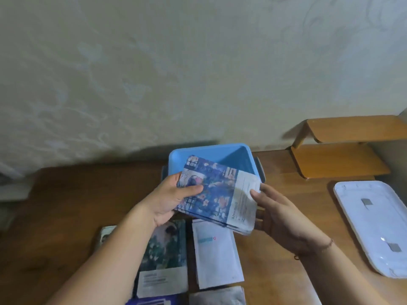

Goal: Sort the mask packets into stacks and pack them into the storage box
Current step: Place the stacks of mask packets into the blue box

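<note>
Frame centre: left hand (169, 200) gripping blue packets (217, 194), thumb on top; right hand (279, 216) supporting right edge, fingers straight, over blue box (220, 151). Further packets (214, 252) lying on desk (282, 260).

Pale patterned wall (154, 73) behind a brown wooden table (66, 205); wooden shelf (343, 146), perhaps two-tiered, at right.
</note>
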### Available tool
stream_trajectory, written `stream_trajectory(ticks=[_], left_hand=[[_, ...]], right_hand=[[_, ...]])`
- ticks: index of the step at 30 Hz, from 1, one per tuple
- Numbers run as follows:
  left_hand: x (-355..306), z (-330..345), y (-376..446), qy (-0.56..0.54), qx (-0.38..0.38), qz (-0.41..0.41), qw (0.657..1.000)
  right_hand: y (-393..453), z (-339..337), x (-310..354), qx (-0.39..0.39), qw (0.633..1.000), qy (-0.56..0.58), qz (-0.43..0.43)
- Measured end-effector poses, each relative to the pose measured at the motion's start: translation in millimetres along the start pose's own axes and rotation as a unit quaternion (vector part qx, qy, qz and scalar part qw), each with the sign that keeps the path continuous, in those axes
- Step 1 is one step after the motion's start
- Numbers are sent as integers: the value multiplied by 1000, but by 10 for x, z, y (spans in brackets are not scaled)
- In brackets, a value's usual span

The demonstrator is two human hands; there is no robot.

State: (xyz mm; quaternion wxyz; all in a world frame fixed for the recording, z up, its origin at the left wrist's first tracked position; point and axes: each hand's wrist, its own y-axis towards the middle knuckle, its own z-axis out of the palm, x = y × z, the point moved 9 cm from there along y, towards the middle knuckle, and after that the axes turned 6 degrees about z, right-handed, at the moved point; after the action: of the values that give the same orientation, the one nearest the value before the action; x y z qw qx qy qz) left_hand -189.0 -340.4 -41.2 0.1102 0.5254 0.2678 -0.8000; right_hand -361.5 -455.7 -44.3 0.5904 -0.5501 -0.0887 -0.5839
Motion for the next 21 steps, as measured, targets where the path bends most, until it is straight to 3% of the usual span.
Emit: stream_trajectory(ticks=[5, 9, 12, 16, 19, 21], left_hand=[[-225, -273, 150, 65, -119, 63, 989], [-330, -529, 236, 289, -219, 75, 929], [-424, -532, 205, 460, -204, 111, 857], [-396, -502, 162, 550, -152, 190, 799], [-355, -494, 114, 559, -128, 254, 779], [-338, -542, 78, 521, -139, 272, 797]], right_hand=[[606, 126, 500, -163, 975, -129, -80], [1096, -25, 716, -202, 960, -186, -58], [1294, -182, 691, -217, 944, -247, -24], [1438, -131, 615, -229, 921, -315, -14], [1556, -12, 509, -232, 912, -339, 5], [1646, 30, 390, -230, 901, -366, 30]])
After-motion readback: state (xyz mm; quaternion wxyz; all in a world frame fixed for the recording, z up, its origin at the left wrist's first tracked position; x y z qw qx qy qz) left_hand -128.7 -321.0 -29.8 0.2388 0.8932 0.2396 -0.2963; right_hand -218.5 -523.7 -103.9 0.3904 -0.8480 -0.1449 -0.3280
